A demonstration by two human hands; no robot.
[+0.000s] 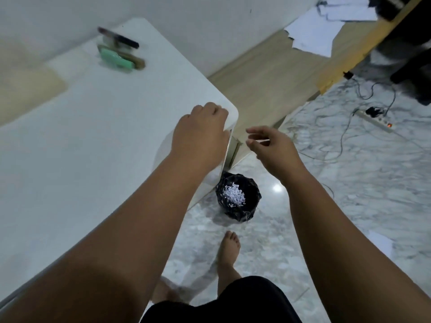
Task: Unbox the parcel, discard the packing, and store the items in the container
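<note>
Two hands are working at the near right corner of a white table (81, 136). The left hand (200, 134) is curling its fingers tightly at that corner and gripping a thin pale sheet (224, 157), which is hanging down past the table edge; whether it is plastic or paper cannot be told. The right hand (270, 148) is hovering just to the right, its fingers loosely spread, thumb and forefinger apart, holding nothing.

Below both hands, on the marble floor, a small bin (253, 194) lined with a black bag is standing just beside the table; a heap of white shredded paper (234, 197) is lying inside it. On the far part of the table a clear container (109, 40) is sitting, blurred, with a green item (114, 58) and a dark pen-like object (121, 38) showing in it. A tan flat shape (28, 89), too blurred to name, is lying at the left of the table. A bare foot (229, 250) is standing near the bin, and a power strip (375, 118) with cables is lying well to the right
</note>
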